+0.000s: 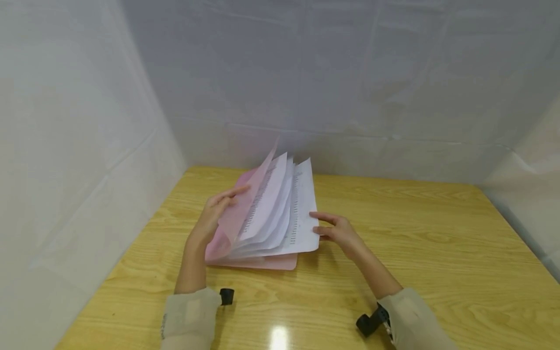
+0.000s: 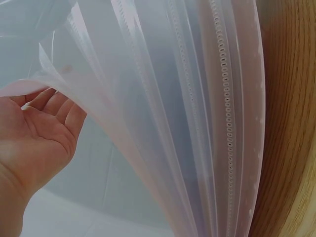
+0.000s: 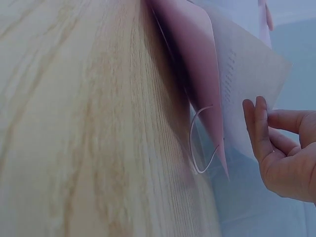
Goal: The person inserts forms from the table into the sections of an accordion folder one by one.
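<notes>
A pink folder point(image 1: 275, 263) lies on the wooden table, fanned partly open. Inside stand several pale, see-through pages point(image 2: 148, 98), some with a row of small holes along a strip. My left hand point(image 1: 214, 214) rests its fingers against the outside of the raised pink cover point(image 1: 245, 204); in the left wrist view its palm shows below the cover's bowed edge. On the other side my right hand point(image 1: 343, 233) pinches the outer edge of the rightmost page point(image 1: 306, 194) between thumb and fingers. A thin pale loop point(image 3: 192, 140) sticks out from the lower pink cover point(image 3: 195, 44).
The table point(image 1: 415, 233) has light wood grain. White-grey sheeting hangs behind it point(image 1: 341, 73) and along its left side point(image 1: 87, 146). Small black camera mounts sit at the left cuff point(image 1: 226, 296) and the right cuff point(image 1: 369, 324).
</notes>
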